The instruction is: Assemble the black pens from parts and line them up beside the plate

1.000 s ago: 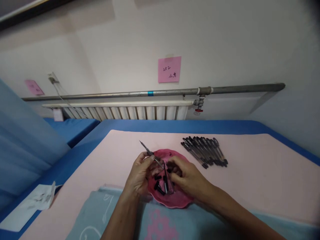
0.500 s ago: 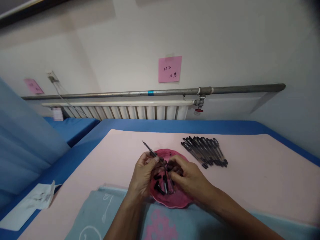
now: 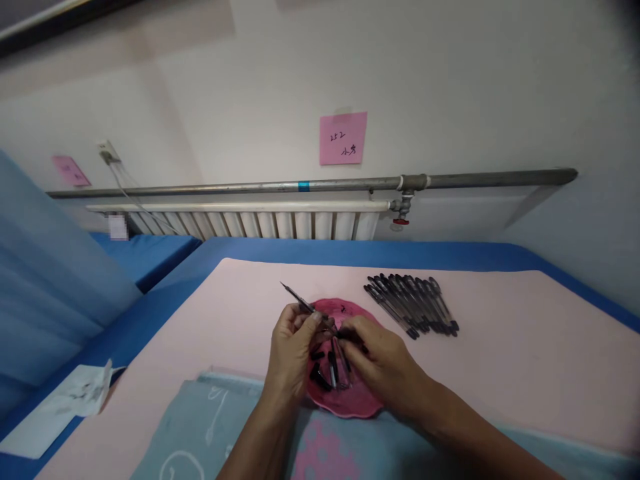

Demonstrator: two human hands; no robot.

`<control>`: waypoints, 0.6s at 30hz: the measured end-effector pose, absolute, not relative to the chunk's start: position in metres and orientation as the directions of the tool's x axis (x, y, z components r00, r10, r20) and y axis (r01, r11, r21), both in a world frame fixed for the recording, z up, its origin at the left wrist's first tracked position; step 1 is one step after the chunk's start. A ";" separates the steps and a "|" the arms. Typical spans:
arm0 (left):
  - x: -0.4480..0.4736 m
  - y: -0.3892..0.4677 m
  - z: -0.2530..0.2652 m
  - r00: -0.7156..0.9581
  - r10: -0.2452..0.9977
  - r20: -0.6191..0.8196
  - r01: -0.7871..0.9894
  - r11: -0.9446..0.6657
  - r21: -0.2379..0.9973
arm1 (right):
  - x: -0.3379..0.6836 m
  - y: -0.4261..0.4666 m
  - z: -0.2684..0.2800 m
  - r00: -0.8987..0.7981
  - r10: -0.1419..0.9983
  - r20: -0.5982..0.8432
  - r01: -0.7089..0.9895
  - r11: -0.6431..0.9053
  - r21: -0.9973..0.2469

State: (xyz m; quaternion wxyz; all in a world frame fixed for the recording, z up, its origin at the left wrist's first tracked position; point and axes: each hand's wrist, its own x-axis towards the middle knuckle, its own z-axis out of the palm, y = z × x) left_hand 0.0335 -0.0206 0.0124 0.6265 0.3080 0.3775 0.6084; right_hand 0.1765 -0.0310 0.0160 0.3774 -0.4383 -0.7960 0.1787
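My left hand [image 3: 293, 343] holds an uncapped pen [image 3: 301, 301] between thumb and fingers, its tip slanting up to the left. At the pen's lower end, the closed fingertips of my right hand [image 3: 377, 350] pinch a small black pen part, mostly hidden by the fingers. Beneath both hands lies a pink plate [image 3: 350, 405] with a wavy rim. Several black and clear pen parts [image 3: 320, 377] lie in it. To the right, a row of assembled black pens [image 3: 413, 303] rests side by side on the pink cloth.
The pink sheet [image 3: 500, 367] covers a blue padded surface [image 3: 350, 252]. A teal patterned cloth [image 3: 215, 413] lies along the near side. White paper [image 3: 60, 410] is at the left, by a blue curtain [image 3: 45, 287]. Behind stand a radiator [image 3: 280, 223] and a pipe with a red valve [image 3: 401, 221].
My right fingertips have closed in a little at the pen's lower end. The pen stays in my left hand with nearly the same slant. The view has shifted slightly.
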 end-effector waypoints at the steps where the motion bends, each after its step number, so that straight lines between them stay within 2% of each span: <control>1: 0.034 -0.021 0.012 -0.036 0.994 -0.101 -0.536 0.066 0.842 | 0.177 -0.031 0.016 -0.333 0.826 0.455 0.564 0.562 -0.605; 6: 0.036 -0.020 0.008 -0.082 0.990 -0.112 -0.557 0.048 0.829 | 0.178 -0.032 0.016 -0.438 0.732 0.522 0.550 0.678 -0.488; 8: 0.037 -0.021 0.008 -0.108 0.988 -0.109 -0.550 0.032 0.835 | 0.177 -0.033 0.016 -0.429 0.733 0.528 0.556 0.675 -0.485; 13: 0.040 -0.022 0.010 -0.151 0.985 -0.089 -0.516 -0.002 0.857 | 0.175 -0.034 0.020 -0.229 0.872 0.433 0.559 0.482 -0.675; 18: 0.041 -0.022 0.010 -0.144 0.985 -0.089 -0.544 -0.004 0.839 | 0.175 -0.033 0.021 -0.180 0.910 0.373 0.499 0.411 -0.763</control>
